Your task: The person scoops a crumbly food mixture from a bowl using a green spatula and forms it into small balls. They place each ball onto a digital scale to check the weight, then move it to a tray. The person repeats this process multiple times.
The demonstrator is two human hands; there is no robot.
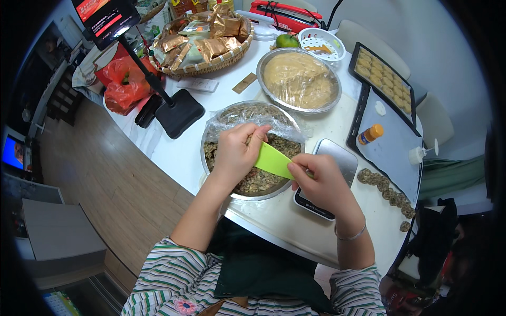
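A green plastic dough scraper [274, 161] is held between both hands over a metal bowl of chopped, dark filling [259, 183]. My left hand [239, 152] grips its upper left end, and my right hand [318, 177] pinches the lower right end. Crumpled plastic wrap [253, 122] covers the far part of the filling. Under and beside my right hand lies a digital kitchen scale [336, 158]. A row of rolled filling balls [389, 193] rests on the board at the right. Beyond the filling stands a metal bowl of dough [298, 79] under plastic wrap.
At the right are a paper-lined baking tray [389, 146] holding an orange-capped bottle [370, 134] and a plastic press [421, 154], and a tray of shaped pastries [383, 81]. A phone stand [180, 112], wicker basket [201, 69] and white strainer [322, 43] stand farther back.
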